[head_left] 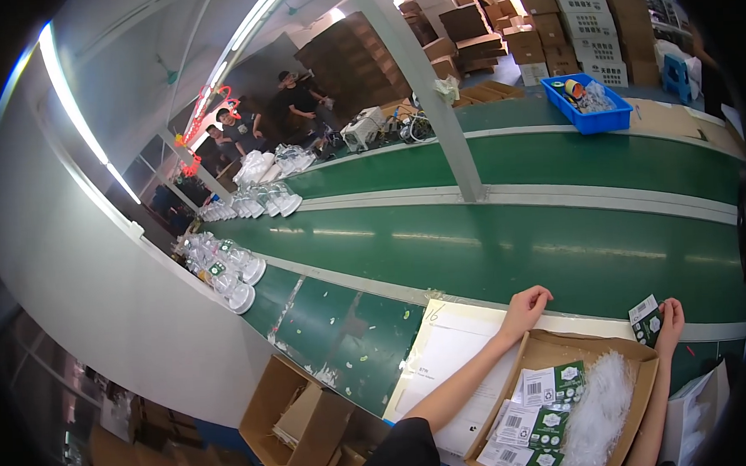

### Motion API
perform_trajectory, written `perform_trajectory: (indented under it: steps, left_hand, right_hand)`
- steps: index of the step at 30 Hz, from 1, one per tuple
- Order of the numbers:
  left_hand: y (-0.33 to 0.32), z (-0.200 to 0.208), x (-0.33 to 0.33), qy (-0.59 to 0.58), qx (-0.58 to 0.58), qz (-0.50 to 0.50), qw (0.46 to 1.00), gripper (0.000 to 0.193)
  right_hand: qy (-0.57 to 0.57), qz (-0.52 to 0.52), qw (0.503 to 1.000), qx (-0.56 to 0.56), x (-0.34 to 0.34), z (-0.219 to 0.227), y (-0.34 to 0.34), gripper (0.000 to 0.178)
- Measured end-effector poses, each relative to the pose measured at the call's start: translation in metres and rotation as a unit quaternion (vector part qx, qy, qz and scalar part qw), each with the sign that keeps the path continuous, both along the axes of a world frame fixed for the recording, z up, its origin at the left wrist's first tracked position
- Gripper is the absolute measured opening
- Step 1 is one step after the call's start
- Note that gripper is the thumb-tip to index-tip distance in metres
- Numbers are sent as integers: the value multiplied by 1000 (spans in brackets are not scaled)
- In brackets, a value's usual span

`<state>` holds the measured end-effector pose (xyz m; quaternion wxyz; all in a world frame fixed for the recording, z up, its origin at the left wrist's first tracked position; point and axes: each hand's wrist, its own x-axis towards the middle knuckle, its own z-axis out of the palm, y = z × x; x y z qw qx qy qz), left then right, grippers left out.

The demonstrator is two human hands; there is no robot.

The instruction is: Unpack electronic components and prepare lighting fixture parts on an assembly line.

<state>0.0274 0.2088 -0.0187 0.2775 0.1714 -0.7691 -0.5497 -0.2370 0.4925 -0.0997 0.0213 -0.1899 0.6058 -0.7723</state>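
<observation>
Gripping a small dark green and white printed card between thumb and fingers, the right hand is holding it upright at the lower right of the frame, just above the far right corner of the open brown cardboard box. The left hand is resting with its fingers curled loosely, its grip narrow and holding nothing, just beyond the box's far left edge and over the white paper sheet lying on the table. Both forearms are coming in from the lower edge, one on each side of the box.

Inside the box, a heap of matching green and white cards is lying on the left side and a bundle of clear plastic bags is filling the right side. A second open cardboard box is sitting lower down, at the lower left of centre. The long green conveyor belt is running across the middle of the frame, with clusters of clear plastic packages sitting along its left end. At the upper right a blue plastic bin is standing beside the belt, and stacked brown cartons are rising behind it. At the upper left, people in dark shirts are working near the far end of the belt.
</observation>
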Motion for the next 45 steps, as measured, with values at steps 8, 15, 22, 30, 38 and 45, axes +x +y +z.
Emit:
perform_trajectory:
  steps: [8, 15, 22, 30, 38, 45]
  left_hand:
    - [2, -3, -4, 2, 4, 0, 1000, 15]
    - [4, -1, -5, 6, 0, 1, 1000, 15]
    - [4, 2, 1, 5, -8, 6, 1000, 15]
    - [11, 0, -20, -2, -27, -4, 1000, 14]
    - [-100, -89, 1, 165, -165, 67, 970, 18]
    - [-41, -40, -1, -48, -64, -43, 996, 19]
  right_hand:
    - [5, -8, 1000, 10, -2, -2, 7, 10]
    - [2, -2, 1000, 14, 1, 5, 8, 10]
    - [2, 7, 1000, 2, 2, 2, 4, 11]
    - [4, -51, 996, 78, -8, 3, 41, 11]
    - [55, -15, 998, 5, 37, 43, -63, 16]
    - [-29, 8, 997, -75, 53, 58, -12, 8]
